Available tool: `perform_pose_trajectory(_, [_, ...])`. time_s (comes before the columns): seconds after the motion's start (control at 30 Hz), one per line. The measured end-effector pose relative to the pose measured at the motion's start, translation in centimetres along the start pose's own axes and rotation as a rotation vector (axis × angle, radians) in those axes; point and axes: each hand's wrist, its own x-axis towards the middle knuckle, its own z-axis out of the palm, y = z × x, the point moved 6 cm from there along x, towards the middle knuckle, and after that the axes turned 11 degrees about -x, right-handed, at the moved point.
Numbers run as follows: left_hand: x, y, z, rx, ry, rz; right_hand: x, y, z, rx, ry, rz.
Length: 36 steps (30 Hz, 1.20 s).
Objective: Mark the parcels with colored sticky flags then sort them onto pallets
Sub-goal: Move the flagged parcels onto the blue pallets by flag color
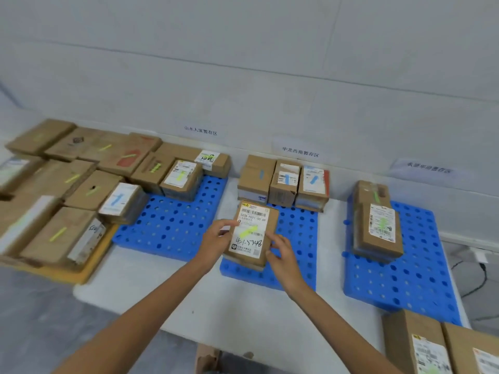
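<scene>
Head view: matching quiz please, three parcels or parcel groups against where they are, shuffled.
Things:
1. parcel marked 4-1-5348
2. row of three blue-flagged parcels
3. green-flagged stack

Places:
A. on the right pallet
B. gripped between the left hand and the right hand
C. at the back of the middle pallet

Pairs: 1-B, 2-C, 3-A

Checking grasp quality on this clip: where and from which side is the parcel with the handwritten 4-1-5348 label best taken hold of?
By its two long cardboard edges, one hand from each side, as the left hand and right hand do. The parcel is a flat box with its label and yellow-green flag facing up, so side grips leave both uncovered.
</scene>
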Motion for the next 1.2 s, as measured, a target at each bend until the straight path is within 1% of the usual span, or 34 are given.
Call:
perform_pose_trajectory(0.13, [5.1, 0.5, -7.1, 0.011, 0.037, 0.004, 5.5, -3.8, 6.5, 0.053, -0.03, 0.076])
perform_pose_trajectory(0.23, [9.4, 0.1, -11.2, 0.059, 0.013, -0.01, 10.2, -6.1, 10.6, 0.068, -0.007, 0.123])
perform_pose_trajectory(0.33, [13.5, -0.6, -13.6, 0.13, -0.038, 0.011, 14.8, -6.7, 14.1, 0.067, -0.019, 0.188])
perform_pose_trajectory(0.4, [15.9, -1.3, -14.5, 0.257, -0.115, 0.008, 17.0, -6.4, 16.0, 0.072, -0.032, 0.246])
perform_pose_trajectory(0.47, [18.0, -2.1, -14.9, 0.447, -0.235, 0.037, 18.3, -6.4, 17.3, 0.061, -0.045, 0.279])
perform_pose_trajectory(0.53, [19.6, -2.2, -15.0, 0.588, -0.353, 0.135, 19.2, -6.5, 18.1, 0.021, -0.059, 0.268])
perform_pose_trajectory(0.57, [20.3, -2.0, -15.2, 0.632, -0.381, 0.187, 19.7, -6.5, 18.5, -0.015, -0.067, 0.245])
perform_pose_trajectory(0.6, [21.1, -1.5, -15.5, 0.672, -0.375, 0.228, 20.1, -6.4, 18.8, -0.047, -0.071, 0.227])
perform_pose_trajectory(0.63, [22.1, -1.0, -16.1, 0.733, -0.333, 0.287, 20.4, -6.3, 19.0, -0.065, -0.074, 0.237])
perform_pose_trajectory(0.7, [24.2, -0.2, -17.9, 0.956, -0.199, 0.381, 21.3, -6.4, 19.4, -0.072, -0.082, 0.26])
perform_pose_trajectory(0.73, [25.2, -0.4, -18.8, 1.075, -0.17, 0.359, 21.8, -6.6, 19.6, -0.081, -0.089, 0.259])
perform_pose_trajectory(0.77, [26.1, -0.9, -19.6, 1.168, -0.181, 0.295, 22.3, -6.9, 19.6, -0.099, -0.093, 0.253])
perform_pose_trajectory(0.83, [27.0, -2.2, -20.6, 1.272, -0.255, 0.171, 23.5, -7.5, 19.5, -0.105, -0.091, 0.247])
perform_pose_trajectory(0.87, [27.1, -2.6, -20.7, 1.297, -0.281, 0.154, 24.1, -7.8, 19.3, -0.107, -0.085, 0.25])
perform_pose_trajectory(1.07, [27.7, -3.0, -20.5, 1.334, -0.287, 0.181, 27.0, -8.6, 18.6, -0.211, -0.058, 0.258])
perform_pose_trajectory(1.2, [27.8, -2.7, -20.8, 1.287, -0.329, 0.124, 27.4, -8.2, 18.5, -0.164, -0.041, 0.241])
